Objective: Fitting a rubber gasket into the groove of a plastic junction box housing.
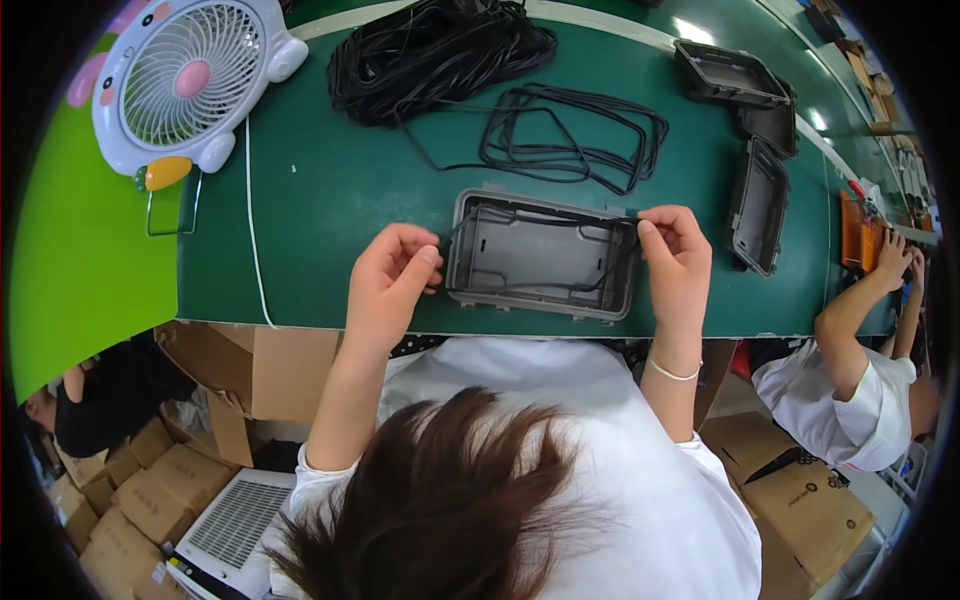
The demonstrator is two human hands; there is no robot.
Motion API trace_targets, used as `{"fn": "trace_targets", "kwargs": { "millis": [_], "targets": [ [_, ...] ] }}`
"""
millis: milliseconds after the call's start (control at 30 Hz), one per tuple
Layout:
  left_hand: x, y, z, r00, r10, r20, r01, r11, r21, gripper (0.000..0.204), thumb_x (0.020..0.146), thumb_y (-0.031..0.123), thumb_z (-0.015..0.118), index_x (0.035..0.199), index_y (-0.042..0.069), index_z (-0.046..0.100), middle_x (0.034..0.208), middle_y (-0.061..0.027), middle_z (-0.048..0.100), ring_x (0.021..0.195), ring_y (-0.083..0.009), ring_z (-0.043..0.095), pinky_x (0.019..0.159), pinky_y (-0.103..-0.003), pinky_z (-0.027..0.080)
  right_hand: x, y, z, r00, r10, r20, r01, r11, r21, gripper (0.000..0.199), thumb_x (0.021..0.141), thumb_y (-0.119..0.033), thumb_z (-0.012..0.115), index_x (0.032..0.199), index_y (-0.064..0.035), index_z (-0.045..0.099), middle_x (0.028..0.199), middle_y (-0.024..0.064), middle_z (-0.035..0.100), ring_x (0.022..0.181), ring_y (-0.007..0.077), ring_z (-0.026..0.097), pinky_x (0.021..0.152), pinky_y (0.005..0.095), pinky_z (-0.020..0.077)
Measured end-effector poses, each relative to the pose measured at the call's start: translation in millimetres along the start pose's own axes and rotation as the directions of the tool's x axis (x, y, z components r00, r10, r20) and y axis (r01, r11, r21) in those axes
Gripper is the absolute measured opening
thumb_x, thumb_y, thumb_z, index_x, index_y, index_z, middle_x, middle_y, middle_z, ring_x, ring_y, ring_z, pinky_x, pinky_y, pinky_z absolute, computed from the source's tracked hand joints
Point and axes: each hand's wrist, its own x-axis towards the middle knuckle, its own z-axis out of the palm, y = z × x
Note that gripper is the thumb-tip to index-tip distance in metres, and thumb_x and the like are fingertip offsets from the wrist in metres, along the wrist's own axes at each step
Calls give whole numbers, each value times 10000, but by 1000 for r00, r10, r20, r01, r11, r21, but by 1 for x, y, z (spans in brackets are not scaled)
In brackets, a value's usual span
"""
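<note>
A grey rectangular plastic housing [530,250] lies open side up on the green table [320,210], near its front edge. A thin black rubber gasket [600,285] hangs loosely across the housing. My left hand [390,280] pinches the gasket at the housing's left rim. My right hand [675,255] pinches it at the upper right corner. A thin bracelet sits on my right wrist.
A heap of black gaskets [440,55] and a few loose gasket loops [570,125] lie farther back. More grey housings [755,205] [730,75] stand at the right. A white desk fan [185,85] is at the far left. Another person's arm [850,310] works at the right. Cardboard boxes [150,480] sit below.
</note>
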Motion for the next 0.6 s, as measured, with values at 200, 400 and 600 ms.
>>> {"fn": "trace_targets", "kwargs": {
  "millis": [200, 400, 600],
  "targets": [
    [-21, 1, 0, 998, -61, -7, 61, 995, 73, 138, 888, 105, 525, 779, 21, 542, 654, 18, 518, 601, -41, 468, 548, -189, 386, 0, -6, -5, 977, 184, 105, -201, 963, 180, 48, 821, -13, 589, 868, -19, 599, 781, -28, 559, 688, 32, 484, 581, 164, 369],
    [-23, 6, 5, 994, -73, 82, 66, 993, 95, 145, 880, 99, 529, 762, 15, 525, 628, 29, 483, 577, -35, 409, 518, -199, 347, 2, 1, -7, 943, 280, 179, -323, 901, 290, 138, 842, -44, 564, 965, -21, 621, 750, -48, 539, 631, 22, 449, 547, 163, 344],
    [-15, 6, 2, 990, -25, 141, -41, 894, 445, 231, 889, 128, 524, 713, -9, 464, 583, -37, 432, 547, -110, 370, 496, -278, 328, 1, 7, -11, 917, 315, 247, -385, 859, 336, 176, 848, -68, 569, 1004, -16, 633, 720, -49, 528, 606, 22, 432, 526, 158, 323]
  ]
}}
